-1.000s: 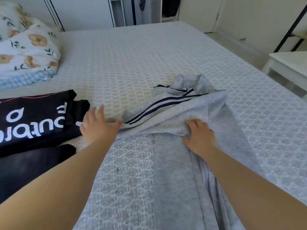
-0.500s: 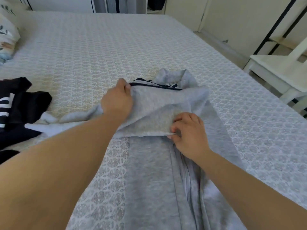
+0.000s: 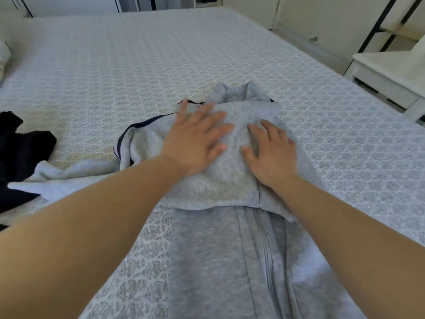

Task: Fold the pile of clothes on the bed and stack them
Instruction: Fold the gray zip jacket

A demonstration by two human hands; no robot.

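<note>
Grey fleece zip jacket with navy stripes (image 3: 230,180) lies mid-bed on patterned grey bedspread (image 3: 230,54). Left hand (image 3: 195,139), right hand (image 3: 271,153): fingers flat, released, pressing folded sleeve. Judged soft, light, limp; best held at hem corners.

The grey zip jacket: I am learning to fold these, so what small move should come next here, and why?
Probably fold in the loose sleeve. Both the left hand and the right hand press flat on the folded-over part of the grey jacket, so that fold looks set, while the sleeve trails left toward the black clothes.
</note>
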